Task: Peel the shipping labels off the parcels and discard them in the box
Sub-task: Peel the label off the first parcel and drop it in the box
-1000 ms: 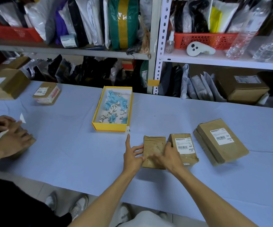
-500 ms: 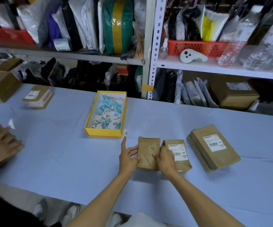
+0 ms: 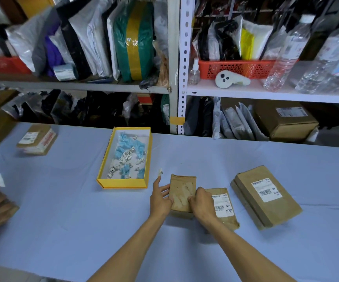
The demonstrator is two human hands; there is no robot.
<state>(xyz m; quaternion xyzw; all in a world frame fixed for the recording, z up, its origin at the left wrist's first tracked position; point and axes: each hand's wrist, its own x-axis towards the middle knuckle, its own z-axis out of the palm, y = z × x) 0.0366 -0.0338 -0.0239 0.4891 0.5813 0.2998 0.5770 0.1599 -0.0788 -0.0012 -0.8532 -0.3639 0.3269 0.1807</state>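
Little moved since prev frame: both hands stay on bare parcel. L hand fingers spread at its edge, label scrap on fingertip; R hand fingers curled on its face. Labelled parcel touching on right, yellow box near, on table.

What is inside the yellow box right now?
The yellow box holds crumpled blue scraps and balled-up white labels with black print, heaped toward its right side. The white floor shows bare on the left. Anything beneath the heap is covered.
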